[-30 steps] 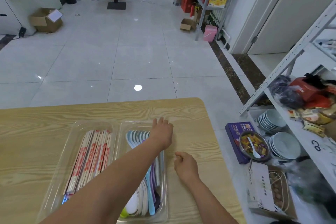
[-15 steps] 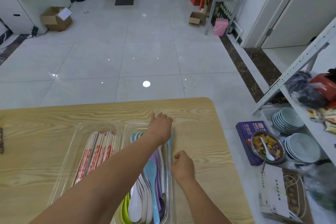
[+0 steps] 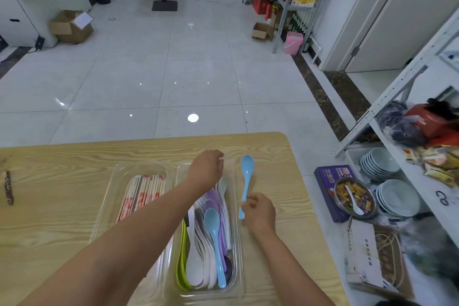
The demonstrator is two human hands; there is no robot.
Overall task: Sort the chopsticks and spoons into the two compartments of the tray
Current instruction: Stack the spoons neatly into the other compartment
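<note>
Where the tiled floor (image 3: pixel 149 82) stops, a wooden table (image 3: pixel 62 218) fills the near view. Off its 3 o'clock edge stands a metal shelf rack (image 3: pixel 397 97), with stacked pale bowls (image 3: pixel 395 196), a purple box (image 3: pixel 325 189) and a steel bowl of sweets (image 3: pixel 354 196) low down. A clear tray (image 3: pixel 106 201) lies mid-table, with wrapped chopsticks (image 3: pixel 141 194) in its 9 o'clock compartment and mixed spoons (image 3: pixel 211 243) piled in the 3 o'clock one. The left forearm (image 3: pixel 139 238) crosses both, hiding part of each. The left hand (image 3: pixel 206 171) is over the tray's 12 o'clock rim, knuckles up, fingers curled under; any hold cannot be told. The right hand (image 3: pixel 258 211), just beside the tray's 3 o'clock wall, pinches the handle of a light-blue spoon (image 3: pixel 247 181) outside the tray, its bowl toward 12 o'clock. A small dark object (image 3: pixel 8 187) lies at the table's 9 o'clock edge.
</note>
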